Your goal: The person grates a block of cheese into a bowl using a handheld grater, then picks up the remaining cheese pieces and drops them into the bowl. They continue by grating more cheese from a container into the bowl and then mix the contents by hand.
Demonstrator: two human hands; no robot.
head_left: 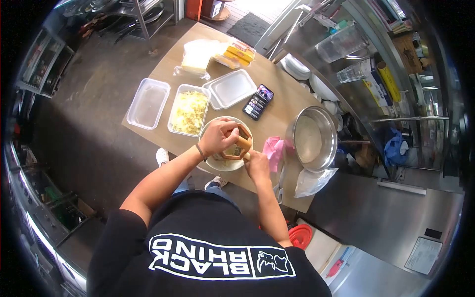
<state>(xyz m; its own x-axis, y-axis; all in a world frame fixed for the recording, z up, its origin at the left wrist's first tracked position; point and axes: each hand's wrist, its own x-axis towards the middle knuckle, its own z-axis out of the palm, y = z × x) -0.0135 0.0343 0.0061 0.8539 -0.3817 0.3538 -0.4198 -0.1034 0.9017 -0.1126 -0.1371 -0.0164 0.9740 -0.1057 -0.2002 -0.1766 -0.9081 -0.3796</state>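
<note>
My left hand (218, 136) is closed around a thick wooden cylinder (243, 143) that crosses a hexagonal wood-framed tool (237, 152). My right hand (258, 167) grips a short, pale handle at the tool's lower right. Beneath them stands a round white bowl (221, 163), its contents mostly covered by the tool and my left hand. Left of the bowl, a clear plastic container (171, 123) holds pale yellow shreds (190, 110). A pink cloth (273, 152) lies close to my right hand.
A large steel bowl (330, 143) holds pale powder. Around the table (178, 54) lie an empty container (147, 104), lids (235, 89), a phone (258, 102), a wrapped pale block (196, 60), yellow boxes (237, 53) and a plastic bag (314, 182). Shelving (356, 111) borders the right.
</note>
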